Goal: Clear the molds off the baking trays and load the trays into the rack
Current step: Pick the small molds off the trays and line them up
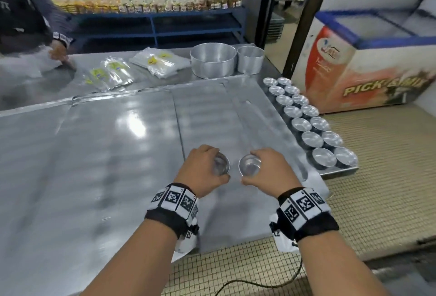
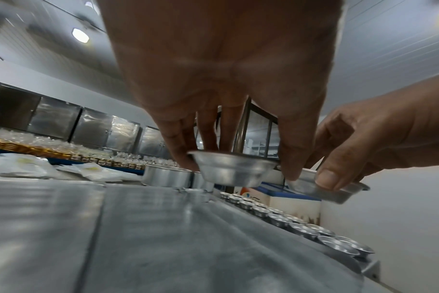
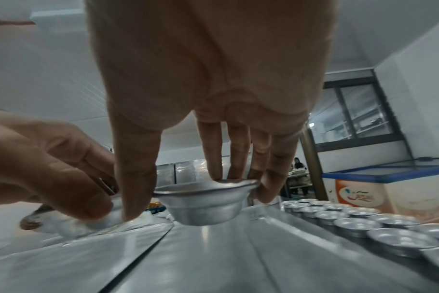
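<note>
My left hand [image 1: 205, 168] grips a small round metal mold [image 1: 221, 164] by its rim, held a little above the baking tray [image 1: 207, 116]. In the left wrist view that mold [image 2: 234, 170] hangs between my thumb and fingers. My right hand [image 1: 266, 168] holds a second mold [image 1: 250, 165] the same way, close beside the first. The right wrist view shows this mold [image 3: 204, 204] lifted off the tray surface [image 3: 213, 257]. Two rows of several empty molds [image 1: 311, 123] stand along the table's right edge.
Flat metal trays [image 1: 94, 142] cover the table. Two larger round tins [image 1: 213, 60] and clear packets [image 1: 155, 60] lie at the back. Another person's hand [image 1: 60, 53] works at the far left. A chest freezer [image 1: 368, 66] stands to the right, with a blue shelf [image 1: 155, 19] of packed goods behind.
</note>
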Tool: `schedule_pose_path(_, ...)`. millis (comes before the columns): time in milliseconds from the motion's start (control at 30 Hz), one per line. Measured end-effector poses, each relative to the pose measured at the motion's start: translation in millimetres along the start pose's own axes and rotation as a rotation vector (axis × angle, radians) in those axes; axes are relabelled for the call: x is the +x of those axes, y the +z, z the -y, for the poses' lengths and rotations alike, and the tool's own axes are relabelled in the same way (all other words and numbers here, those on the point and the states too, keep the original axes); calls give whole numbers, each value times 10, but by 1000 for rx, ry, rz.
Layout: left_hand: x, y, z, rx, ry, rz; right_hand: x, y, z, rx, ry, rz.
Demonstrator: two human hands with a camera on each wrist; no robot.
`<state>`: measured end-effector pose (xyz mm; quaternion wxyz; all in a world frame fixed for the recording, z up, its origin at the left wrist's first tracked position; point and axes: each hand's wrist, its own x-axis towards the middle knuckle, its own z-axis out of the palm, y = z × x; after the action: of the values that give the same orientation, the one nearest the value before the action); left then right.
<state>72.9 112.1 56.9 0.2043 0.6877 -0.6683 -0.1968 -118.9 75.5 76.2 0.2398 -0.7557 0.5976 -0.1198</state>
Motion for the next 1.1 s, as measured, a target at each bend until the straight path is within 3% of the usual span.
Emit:
schedule_pose_path(467,653,661,-924,-48,72,86,126,-629,-1064,41,77,-56)
schedule_pose_path(1100,2391,764,-1184,-71,61,96,1695,-1157,-1441,-30,91,-93)
